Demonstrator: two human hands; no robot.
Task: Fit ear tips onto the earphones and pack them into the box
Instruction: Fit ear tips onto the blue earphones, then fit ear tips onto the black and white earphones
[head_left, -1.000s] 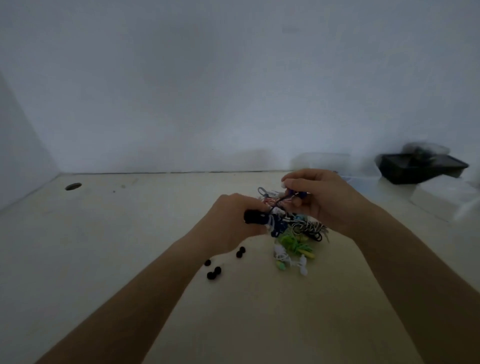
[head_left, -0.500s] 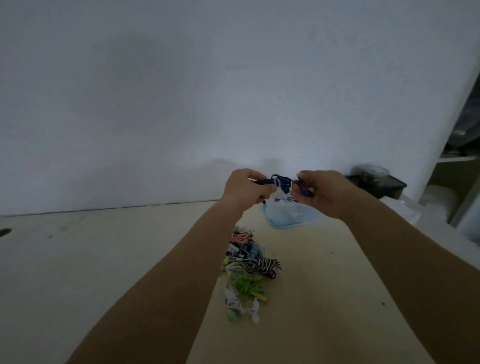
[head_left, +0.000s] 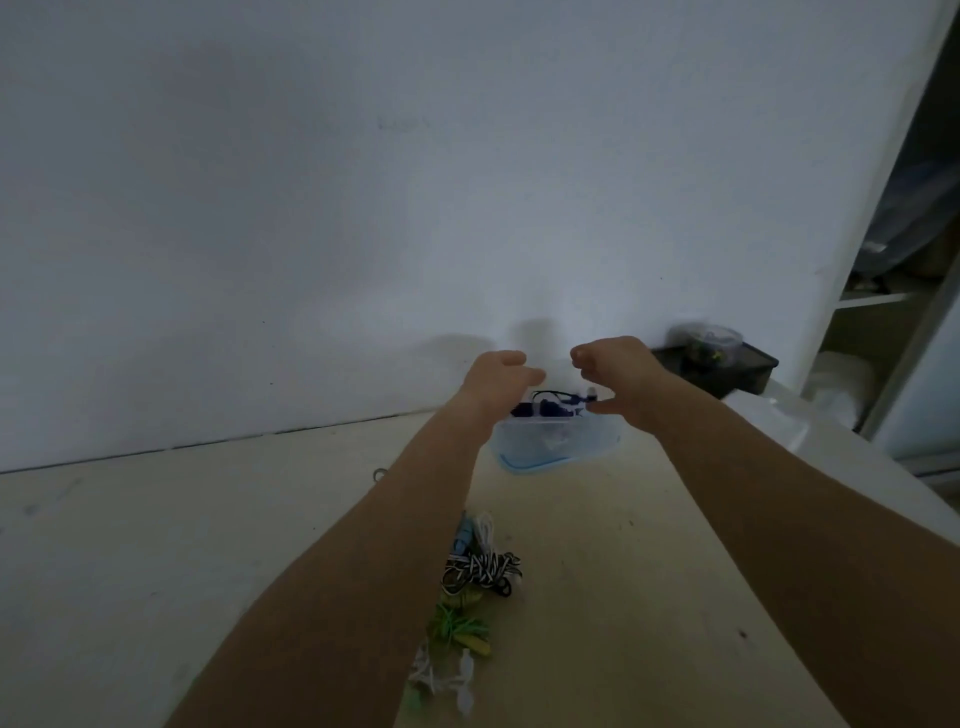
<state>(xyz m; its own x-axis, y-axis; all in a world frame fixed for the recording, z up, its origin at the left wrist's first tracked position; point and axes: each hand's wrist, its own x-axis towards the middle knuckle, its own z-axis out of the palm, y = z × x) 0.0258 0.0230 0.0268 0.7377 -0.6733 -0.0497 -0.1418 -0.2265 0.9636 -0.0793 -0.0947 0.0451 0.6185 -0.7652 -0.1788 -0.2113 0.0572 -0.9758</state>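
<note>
**Table with earphones, box and two hands**

- Loose heap, nearest: white earphones (head_left: 447, 675), then green earphones (head_left: 460, 623), then a black-and-white striped cord (head_left: 480, 566), then a pale blue set (head_left: 464, 535). All lie on the table (head_left: 156, 545) between the two forearms, close to the left one.
- Clear box (head_left: 556, 441), blue-edged at its base, beyond the heap and well apart from it.
- Blue earphones (head_left: 550, 408): at the open top of the box, under the hands.
- Left hand (head_left: 498, 374): above the box, fingers loosely curled, gripping nothing.
- Right hand (head_left: 613, 374): above the box, fingers loosely bent, thumb stretched toward the cord end. Contact cannot be told.
- Black tray (head_left: 727, 374), far right by the wall, carrying a clear round tub (head_left: 711, 343).
</note>
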